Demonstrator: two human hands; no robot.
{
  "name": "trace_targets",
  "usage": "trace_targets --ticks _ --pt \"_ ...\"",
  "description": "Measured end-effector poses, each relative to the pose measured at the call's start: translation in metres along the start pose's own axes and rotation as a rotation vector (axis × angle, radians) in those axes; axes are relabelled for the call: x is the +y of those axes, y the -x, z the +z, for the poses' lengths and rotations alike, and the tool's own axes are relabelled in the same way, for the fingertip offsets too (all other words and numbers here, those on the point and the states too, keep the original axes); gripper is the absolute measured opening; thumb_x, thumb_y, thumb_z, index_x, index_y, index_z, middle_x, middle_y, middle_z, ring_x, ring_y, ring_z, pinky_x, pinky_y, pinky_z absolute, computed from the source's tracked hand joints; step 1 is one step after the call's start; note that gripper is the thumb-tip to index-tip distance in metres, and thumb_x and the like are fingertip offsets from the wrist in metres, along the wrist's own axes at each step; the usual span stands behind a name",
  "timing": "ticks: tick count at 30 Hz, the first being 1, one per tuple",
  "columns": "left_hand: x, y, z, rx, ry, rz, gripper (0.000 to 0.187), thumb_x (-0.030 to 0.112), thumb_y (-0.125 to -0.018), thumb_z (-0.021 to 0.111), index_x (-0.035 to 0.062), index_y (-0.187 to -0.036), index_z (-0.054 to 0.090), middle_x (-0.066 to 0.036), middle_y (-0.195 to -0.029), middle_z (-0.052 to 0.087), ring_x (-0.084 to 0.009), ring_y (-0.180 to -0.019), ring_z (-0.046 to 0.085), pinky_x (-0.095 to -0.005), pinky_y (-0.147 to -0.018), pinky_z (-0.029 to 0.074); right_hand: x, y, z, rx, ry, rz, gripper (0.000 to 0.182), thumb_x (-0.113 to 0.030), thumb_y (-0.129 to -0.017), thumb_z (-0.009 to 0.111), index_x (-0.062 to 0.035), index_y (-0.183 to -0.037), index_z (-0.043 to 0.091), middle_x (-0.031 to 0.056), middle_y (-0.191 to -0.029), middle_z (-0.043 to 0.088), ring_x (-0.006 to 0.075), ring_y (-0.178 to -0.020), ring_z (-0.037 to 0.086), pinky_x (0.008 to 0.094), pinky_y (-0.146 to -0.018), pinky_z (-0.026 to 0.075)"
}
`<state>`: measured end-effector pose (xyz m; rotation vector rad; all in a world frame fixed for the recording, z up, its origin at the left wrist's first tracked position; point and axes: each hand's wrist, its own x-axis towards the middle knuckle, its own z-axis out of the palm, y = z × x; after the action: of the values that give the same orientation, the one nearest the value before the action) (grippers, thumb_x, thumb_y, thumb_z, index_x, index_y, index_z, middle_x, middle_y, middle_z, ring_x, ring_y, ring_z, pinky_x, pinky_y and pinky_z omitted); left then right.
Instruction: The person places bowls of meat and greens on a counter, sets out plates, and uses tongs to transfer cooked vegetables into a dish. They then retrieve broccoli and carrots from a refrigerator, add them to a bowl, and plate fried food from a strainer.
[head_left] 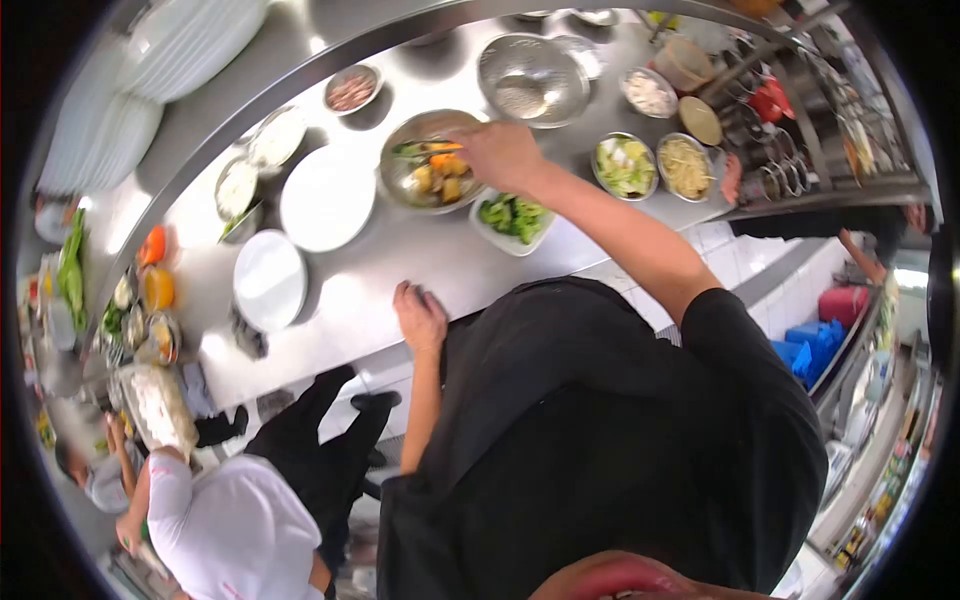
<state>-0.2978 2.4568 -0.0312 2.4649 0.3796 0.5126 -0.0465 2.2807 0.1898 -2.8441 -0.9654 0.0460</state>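
My right hand reaches over a metal bowl with orange and yellow pieces and a green strip in it. Its fingers are pressed together at the bowl's far right side; what they hold is blurred. Just right of the bowl's near side, a white dish holds broccoli. My left hand rests at the counter's near edge with curled fingers, against something small and dark that I cannot make out. Left of the bowl lie a large white plate and a smaller one.
Small bowls of lettuce, shredded food and pale pieces stand on the right. An empty-looking colander sits at the back. Stacked plates stand at far left. A co-worker in white is at lower left.
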Motion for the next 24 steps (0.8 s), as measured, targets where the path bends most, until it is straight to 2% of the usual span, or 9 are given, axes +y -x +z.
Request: trace_targets --ticks 3,5,7,9,14,19,21,23,24 --pt "-0.003 -0.002 -0.007 0.024 -0.074 0.021 0.031 0.01 -0.088 0.061 -0.0038 -0.115 0.054 -0.026 -0.125 0.054 -0.043 -0.113 0.052 -0.0471 -0.097 0.044 0.017 0.046 -0.032 0.167 -0.17 0.092 0.029 -0.029 -0.094 0.059 -0.0184 -0.119 0.067 0.0136 -0.096 0.071 0.035 -0.088 0.068 0.0451 -0.073 0.054" --pt "0.008 -0.006 -0.008 -0.01 -0.048 0.042 0.031 0.01 -0.088 0.062 -0.0039 -0.114 0.054 -0.026 -0.125 0.054 -0.0432 -0.114 0.052 -0.0474 -0.098 0.044 0.026 0.085 -0.062 0.063 -0.284 0.217 0.032 -0.029 -0.093 0.06 -0.0184 -0.123 0.067 0.0119 -0.098 0.071 0.0346 -0.088 0.067 0.045 -0.073 0.053" --pt "0.009 -0.006 0.003 0.018 -0.047 0.037 0.03 0.01 -0.087 0.062 -0.004 -0.113 0.055 -0.026 -0.124 0.054 -0.0433 -0.115 0.052 -0.0474 -0.098 0.043 0.047 0.123 -0.051 0.173 -0.329 0.171 0.031 -0.028 -0.091 0.063 -0.0161 -0.119 0.068 0.0119 -0.097 0.071 0.0335 -0.089 0.067 0.0444 -0.074 0.053" --pt "0.006 -0.005 -0.002 0.006 -0.079 0.051 0.031 0.009 -0.085 0.063 -0.0029 -0.112 0.054 -0.025 -0.124 0.054 -0.0428 -0.115 0.052 -0.0478 -0.098 0.045 0.049 0.145 -0.03 0.089 -0.329 0.251 0.032 -0.028 -0.09 0.064 -0.015 -0.119 0.068 0.0121 -0.098 0.071 0.0333 -0.089 0.067 0.0442 -0.074 0.053" --pt "0.0 -0.005 -0.002 -0.039 -0.074 0.069 0.032 0.011 -0.087 0.062 -0.0034 -0.114 0.053 -0.025 -0.126 0.052 -0.0427 -0.117 0.05 -0.0484 -0.1 0.042 0.049 0.151 0.032 -0.154 -0.169 0.263 0.034 -0.028 -0.09 0.065 -0.0123 -0.119 0.066 0.0143 -0.1 0.07 0.0337 -0.09 0.067 0.0446 -0.076 0.053" --pt "0.001 -0.032 -0.001 0.022 -0.018 0.015 0.035 0.017 -0.09 0.063 -0.0026 -0.117 0.053 -0.022 -0.118 0.056 -0.0356 -0.105 0.056 -0.043 -0.091 0.047 0.051 0.14 -0.029 -0.059 -0.293 0.292 0.034 -0.028 -0.09 0.064 -0.0123 -0.121 0.064 0.0138 -0.101 0.071 0.0346 -0.093 0.067 0.0451 -0.078 0.053" --pt "0.005 -0.065 0.004 -0.031 0.675 -0.442 0.039 0.026 -0.094 0.064 -0.0033 -0.118 0.052 -0.016 -0.11 0.06 -0.0249 -0.09 0.06 -0.0349 -0.077 0.051 0.05 0.124 -0.036 0.027 -0.245 0.286 0.034 -0.03 -0.092 0.062 -0.0132 -0.122 0.064 0.0138 -0.101 0.07 0.0342 -0.095 0.067 0.045 -0.079 0.053" --pt "0.046 -0.115 -0.014 -0.073 1.041 -0.621 0.045 0.034 -0.095 0.064 -0.0051 -0.116 0.055 -0.012 -0.101 0.062 -0.0167 -0.075 0.061 -0.0282 -0.064 0.051 0.044 0.094 -0.031 -0.039 -0.194 0.295 0.035 -0.031 -0.092 0.061 -0.0133 -0.123 0.063 0.0136 -0.101 0.071 0.034 -0.095 0.067 0.0453 -0.079 0.053" --pt "0.063 -0.139 -0.019 -0.104 0.943 -0.635 0.038 0.03 -0.094 0.064 -0.0033 -0.11 0.057 -0.01 -0.097 0.062 -0.0157 -0.075 0.061 -0.0288 -0.063 0.052 0.044 0.078 -0.028 -0.1 -0.145 0.31 0.036 -0.032 -0.093 0.06 -0.0134 -0.124 0.062 0.0134 -0.101 0.071 0.0337 -0.096 0.067 0.0455 -0.079 0.054"
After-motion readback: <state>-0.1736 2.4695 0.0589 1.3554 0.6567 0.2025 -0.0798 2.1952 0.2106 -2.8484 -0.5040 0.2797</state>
